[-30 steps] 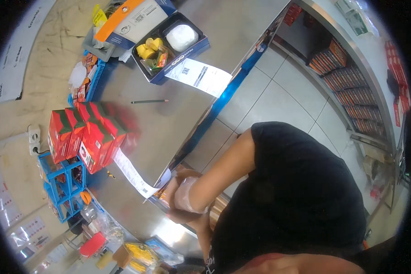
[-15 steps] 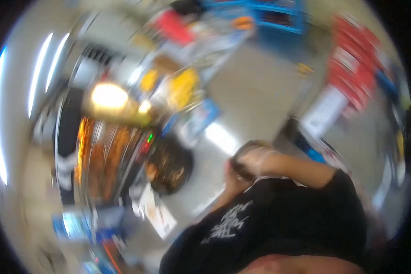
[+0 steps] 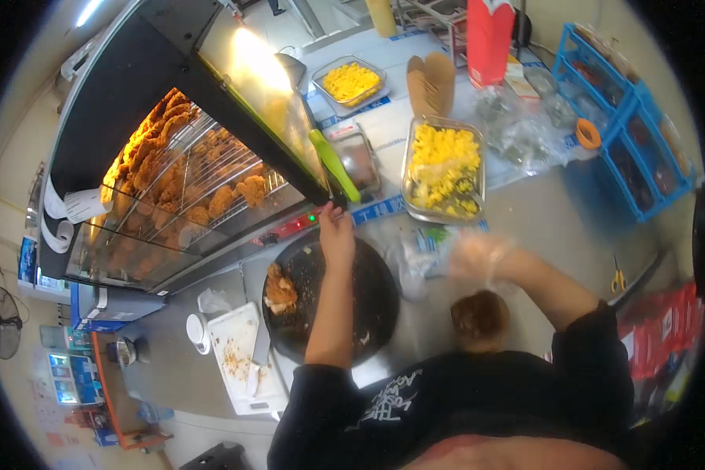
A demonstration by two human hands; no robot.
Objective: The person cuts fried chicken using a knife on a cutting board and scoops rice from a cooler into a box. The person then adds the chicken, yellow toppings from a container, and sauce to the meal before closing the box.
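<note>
Forearms (image 3: 333,317) extended, left hand (image 3: 337,235) at display cabinet (image 3: 266,145), right hand (image 3: 478,257) blurred; grips unclear.

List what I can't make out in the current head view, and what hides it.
All in the head view:
- Right hand: blur smears its fingers, so whether its grip holds anything is unclear.
- Brown round thing: too blurred to identify.
- Black pan: part of its inside is hidden by the left forearm.
- Left hand: fingertips too small to confirm contact with the food warmer.
</note>
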